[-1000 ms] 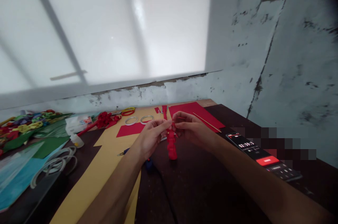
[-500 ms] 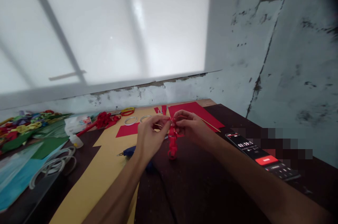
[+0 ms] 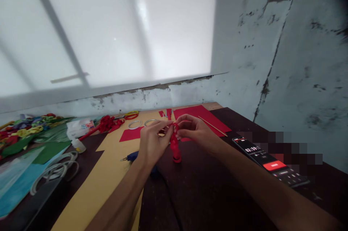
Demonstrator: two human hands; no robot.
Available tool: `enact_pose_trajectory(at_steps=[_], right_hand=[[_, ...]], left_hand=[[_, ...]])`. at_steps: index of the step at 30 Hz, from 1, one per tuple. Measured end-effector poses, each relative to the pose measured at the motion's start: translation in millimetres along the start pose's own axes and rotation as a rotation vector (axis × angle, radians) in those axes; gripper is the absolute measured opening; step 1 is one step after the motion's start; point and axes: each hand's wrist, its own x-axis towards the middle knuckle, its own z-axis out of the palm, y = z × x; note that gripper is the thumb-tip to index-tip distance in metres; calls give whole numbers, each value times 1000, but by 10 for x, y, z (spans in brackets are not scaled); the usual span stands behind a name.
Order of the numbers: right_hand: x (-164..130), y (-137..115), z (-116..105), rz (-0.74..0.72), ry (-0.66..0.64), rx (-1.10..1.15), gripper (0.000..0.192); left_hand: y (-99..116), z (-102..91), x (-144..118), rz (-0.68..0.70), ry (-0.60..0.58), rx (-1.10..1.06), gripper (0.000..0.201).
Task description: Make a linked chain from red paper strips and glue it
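Observation:
A chain of looped red ribbon (image 3: 176, 151) hangs down between my hands over the dark table. My left hand (image 3: 156, 138) pinches its upper end between thumb and fingertips. Close against it, my right hand (image 3: 191, 129) has its curled fingers on the same ribbon from the right side. The fingertips partly hide the top of the strip. Behind my left wrist lies a blue glue gun (image 3: 132, 156) with its metal tip pointing left. Red sheets, among them a large red sheet (image 3: 206, 116), lie just beyond my hands.
A thin wooden stick (image 3: 213, 126) rests on the large sheet. Two metal rings (image 3: 135, 124) and yellow-handled scissors (image 3: 131, 115) lie further back. A phone with a timer (image 3: 268, 160) is at the right. Coiled white cable (image 3: 54, 169), a small bottle (image 3: 78, 145) and colourful ribbon pieces (image 3: 29, 129) fill the left.
The hanging red ribbon has turned and swung slightly left. My right hand has shifted a little left and down, and my left hand has barely moved.

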Motion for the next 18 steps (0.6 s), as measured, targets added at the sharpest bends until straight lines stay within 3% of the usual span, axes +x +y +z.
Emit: enact_pose_trajectory(at_steps=[7,10,14,18], right_hand=[[-3,-8,9,7,-3,-17,24],[10,17,-19,0,13,-9,24],[50,48,-76,-40,87,85,23],[85,59,-101,-47,142,195,23]], left_hand=[[-4,-35,0,42,-18,37,15],[30,-21,13,-61,-39,-42,16],[75,10,38,-314,-129,-272,35],[85,31,37,-300,-199,-318,39]])
